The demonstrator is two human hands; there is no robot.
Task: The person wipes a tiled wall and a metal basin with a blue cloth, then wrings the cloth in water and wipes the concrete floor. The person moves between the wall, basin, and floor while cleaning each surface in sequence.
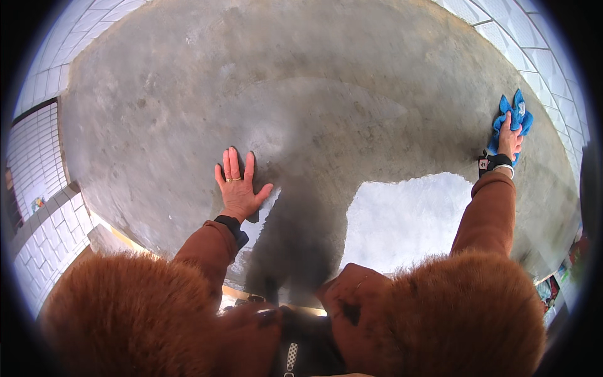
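Note:
My right hand is stretched far out to the right, gripping a crumpled blue cloth against a grey concrete-like surface. The cloth bunches up above and around the fingers, close to the tiled edge on the right. Palm down on the same surface, left of the middle, rests my left hand with its fingers apart and nothing in it. A ring is on one of its fingers. Dark bands circle both wrists, and the sleeves are reddish brown.
White wall tiles border the surface at the upper right, with more tiles at the left. A gridded panel is set into the left side. Bright reflection shines on the surface near my body. Blurred coloured items lie at the lower right.

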